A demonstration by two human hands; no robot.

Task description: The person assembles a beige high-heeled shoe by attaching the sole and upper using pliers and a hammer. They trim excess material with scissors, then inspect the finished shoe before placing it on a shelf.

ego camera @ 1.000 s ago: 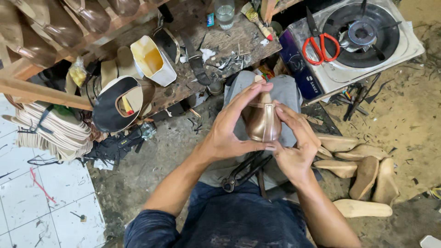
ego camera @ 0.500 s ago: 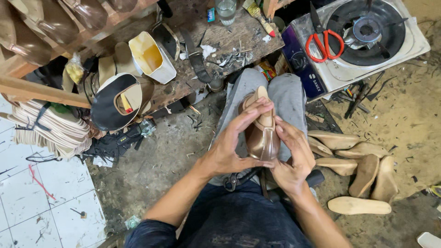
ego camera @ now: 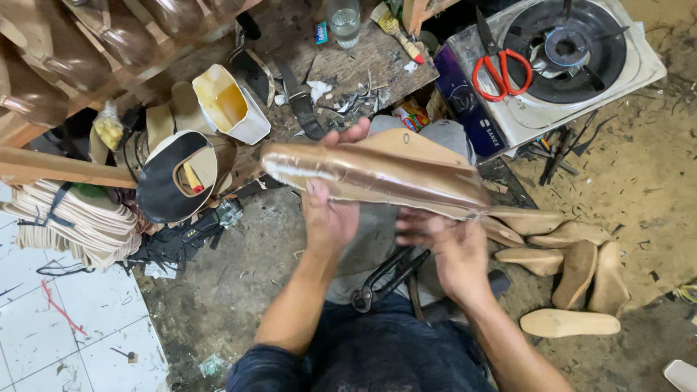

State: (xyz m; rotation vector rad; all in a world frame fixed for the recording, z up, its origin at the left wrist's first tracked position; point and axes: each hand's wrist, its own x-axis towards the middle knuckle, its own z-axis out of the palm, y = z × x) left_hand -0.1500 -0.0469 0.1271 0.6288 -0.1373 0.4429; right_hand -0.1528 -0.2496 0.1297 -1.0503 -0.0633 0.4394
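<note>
Here both hands grip the shoe (ego camera: 377, 174) raised over the lap: the left hand (ego camera: 330, 218) clasps its toe end, the right hand (ego camera: 450, 250) cups the heel end from beneath, blurred, turning its side up for inspection. Pincers (ego camera: 385, 279) lie below the grip.

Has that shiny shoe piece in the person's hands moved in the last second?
Yes. The metallic shoe upper has been lifted toward the camera and turned sideways; it now stretches from near the white glue tub toward the gas stove, instead of standing upright over the lap.
</note>
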